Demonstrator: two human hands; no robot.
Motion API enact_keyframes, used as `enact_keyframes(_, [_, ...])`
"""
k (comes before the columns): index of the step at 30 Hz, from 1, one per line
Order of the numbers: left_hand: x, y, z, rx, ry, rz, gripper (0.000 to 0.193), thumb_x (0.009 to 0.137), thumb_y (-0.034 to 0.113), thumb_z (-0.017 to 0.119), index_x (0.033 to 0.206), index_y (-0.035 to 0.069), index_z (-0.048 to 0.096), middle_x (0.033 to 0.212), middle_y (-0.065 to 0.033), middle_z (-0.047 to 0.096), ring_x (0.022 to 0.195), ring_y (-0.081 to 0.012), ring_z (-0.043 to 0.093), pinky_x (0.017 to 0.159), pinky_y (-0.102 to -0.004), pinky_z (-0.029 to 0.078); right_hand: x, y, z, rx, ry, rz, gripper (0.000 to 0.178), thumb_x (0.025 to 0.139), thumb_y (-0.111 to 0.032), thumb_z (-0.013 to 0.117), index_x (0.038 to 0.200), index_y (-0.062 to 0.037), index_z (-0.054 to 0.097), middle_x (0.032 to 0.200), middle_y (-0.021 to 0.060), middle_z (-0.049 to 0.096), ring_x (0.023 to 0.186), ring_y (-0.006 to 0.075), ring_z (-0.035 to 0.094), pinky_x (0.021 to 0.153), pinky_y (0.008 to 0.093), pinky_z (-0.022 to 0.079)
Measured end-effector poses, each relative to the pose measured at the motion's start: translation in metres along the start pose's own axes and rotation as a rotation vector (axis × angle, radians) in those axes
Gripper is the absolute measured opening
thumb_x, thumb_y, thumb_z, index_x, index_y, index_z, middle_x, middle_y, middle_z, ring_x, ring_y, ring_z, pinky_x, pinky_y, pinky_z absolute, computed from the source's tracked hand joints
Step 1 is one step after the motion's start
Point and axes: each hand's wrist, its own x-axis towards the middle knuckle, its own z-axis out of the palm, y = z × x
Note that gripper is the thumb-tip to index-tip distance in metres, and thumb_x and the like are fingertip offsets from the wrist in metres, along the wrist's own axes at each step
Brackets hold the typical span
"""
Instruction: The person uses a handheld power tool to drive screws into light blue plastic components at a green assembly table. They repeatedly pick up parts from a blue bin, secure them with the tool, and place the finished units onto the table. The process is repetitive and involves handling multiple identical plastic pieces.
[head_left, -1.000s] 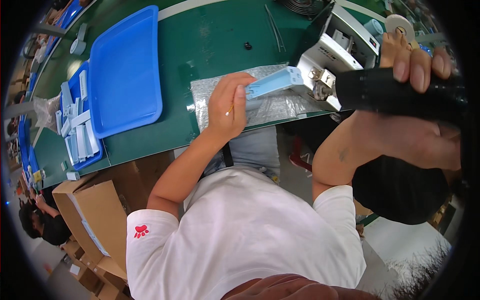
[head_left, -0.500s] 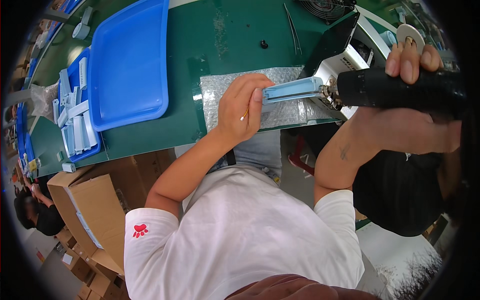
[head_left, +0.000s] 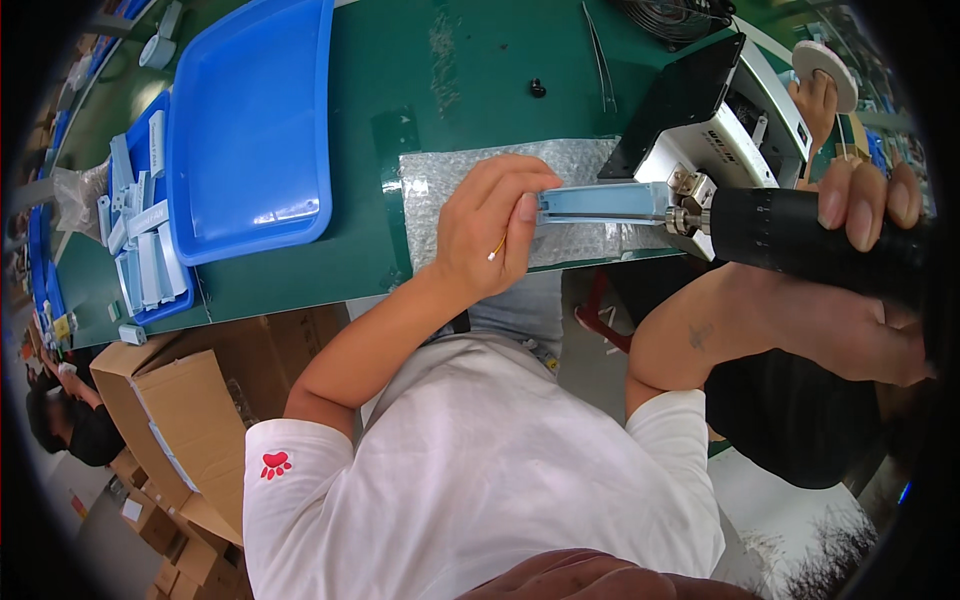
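Note:
My left hand (head_left: 485, 225) is closed around the left end of a long, light blue plastic housing (head_left: 605, 200), held level over the bubble wrap. A thin yellow wire (head_left: 496, 250) with a white tip pokes out below my thumb. My right hand (head_left: 845, 325) grips a thick black electric screwdriver (head_left: 775, 228) lying sideways, fingers over its top. The metal nose of the screwdriver meets the housing's right end; the bit's exact contact is too small to make out. Just behind stands a white and black box-shaped machine (head_left: 715, 145) with a metal bracket at its front.
Bubble wrap (head_left: 430, 190) lies on the green table (head_left: 360, 270). A blue tray (head_left: 322, 120) and a lower blue bin with several light blue parts (head_left: 150, 265) are at left. Tweezers (head_left: 600, 60) and a fan (head_left: 670, 15) lie far back. Another person's hand (head_left: 815, 105) holds a white disc.
Both my hands, the housing and the screwdriver have shifted right, the screwdriver also slightly lower. The view has shifted a little. The other person's hand with the disc shows more clearly.

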Motion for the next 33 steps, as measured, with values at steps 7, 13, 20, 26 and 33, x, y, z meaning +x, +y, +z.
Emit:
enact_keyframes(7, [-0.002, -0.002, 0.002, -0.01, 0.01, -0.001, 0.025, 0.098, 0.002, 0.041, 0.103, -0.003, 0.065, 0.104, -0.0185, 0.067, 0.093, -0.0312, 0.065, 0.082, -0.0373, 0.053, -0.006, 0.0, -0.002, 0.04, -0.02, 0.007, 0.078, 0.087, -0.071, 0.05, 0.105, 0.005, 0.045, 0.098, 0.0131, 0.046, 0.071, 0.0191, 0.052, 0.061, 0.032, 0.044])
enact_keyframes(13, [-0.002, 0.0, 0.001, 0.04, -0.014, 0.049, 0.024, 0.096, 0.002, 0.042, 0.101, -0.002, 0.065, 0.103, -0.0179, 0.067, 0.091, -0.0318, 0.065, 0.081, -0.0376, 0.053, -0.016, -0.001, 0.001, 0.119, -0.045, 0.01, 0.082, 0.087, -0.073, 0.054, 0.108, 0.0049, 0.045, 0.099, 0.0127, 0.046, 0.072, 0.019, 0.053, 0.062, 0.0316, 0.045])
enact_keyframes(20, [0.001, 0.005, 0.004, 0.075, -0.015, 0.059, 0.026, 0.098, 0.005, 0.04, 0.101, -0.002, 0.065, 0.103, -0.0184, 0.067, 0.091, -0.0345, 0.065, 0.082, -0.04, 0.053, -0.027, 0.007, 0.009, 0.243, -0.013, 0.044, 0.086, 0.088, -0.074, 0.056, 0.114, 0.0068, 0.047, 0.101, 0.0138, 0.051, 0.074, 0.0193, 0.055, 0.062, 0.0313, 0.047])
enact_keyframes(26, [0.001, 0.001, 0.003, 0.054, 0.064, 0.011, 0.022, 0.097, 0.004, 0.044, 0.102, -0.002, 0.065, 0.103, -0.0186, 0.067, 0.092, -0.0355, 0.065, 0.082, -0.0405, 0.052, 0.022, -0.033, 0.0, 0.62, -0.402, 0.141, 0.068, 0.089, -0.047, 0.069, 0.123, 0.0075, 0.046, 0.096, 0.012, 0.051, 0.077, 0.0149, 0.054, 0.071, 0.0273, 0.047])
enact_keyframes(33, [0.002, 0.004, 0.008, 0.02, 0.039, 0.013, 0.025, 0.099, 0.005, 0.042, 0.102, -0.005, 0.064, 0.103, -0.0208, 0.066, 0.092, -0.0362, 0.065, 0.082, -0.0396, 0.052, 0.039, -0.027, 0.006, -0.265, 0.02, -0.267, 0.047, 0.101, -0.045, 0.052, 0.116, -0.0006, 0.049, 0.084, 0.012, 0.058, 0.06, 0.0176, 0.055, 0.056, 0.0284, 0.047])
